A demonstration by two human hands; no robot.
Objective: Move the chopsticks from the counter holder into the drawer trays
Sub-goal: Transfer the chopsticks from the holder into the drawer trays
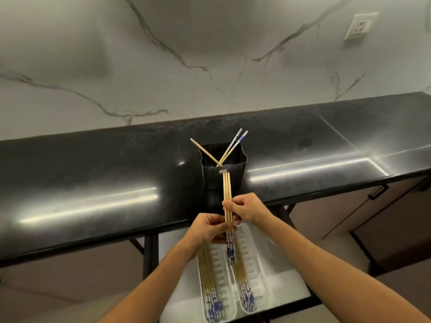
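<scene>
Both hands meet over the near edge of the black table point(93, 183), closed around one small bundle of chopsticks point(227, 206); the left hand point(207, 229) pinches the bundle lower down, just above the blue-and-white patterned ends, and the right hand point(247, 209) wraps its fingers around the bamboo shafts a little higher; the bundle looks like three sticks, held side by side and touching. Its long axis runs away from the person, nearly straight up the view; the plain bamboo tips point toward the black holder point(221, 176), and the patterned ends point back toward the person, hanging over the drawer.

The holder stands upright on the table, near its front edge; three chopsticks point(231, 148) remain in it, leaning crosswise; one plain end tilts to the left, two blue-and-white ends tilt to the right.

Below the table the drawer point(291, 283) stands open, with two white trays side by side, their long axes running toward the person; the left tray point(221, 271) holds several chopsticks point(210, 283) lying lengthwise, patterned ends nearest the person; the right tray point(256, 271) holds several more point(243, 285), laid the same way. A white wall socket point(360, 25) sits on the marble wall point(163, 66) at upper right.
</scene>
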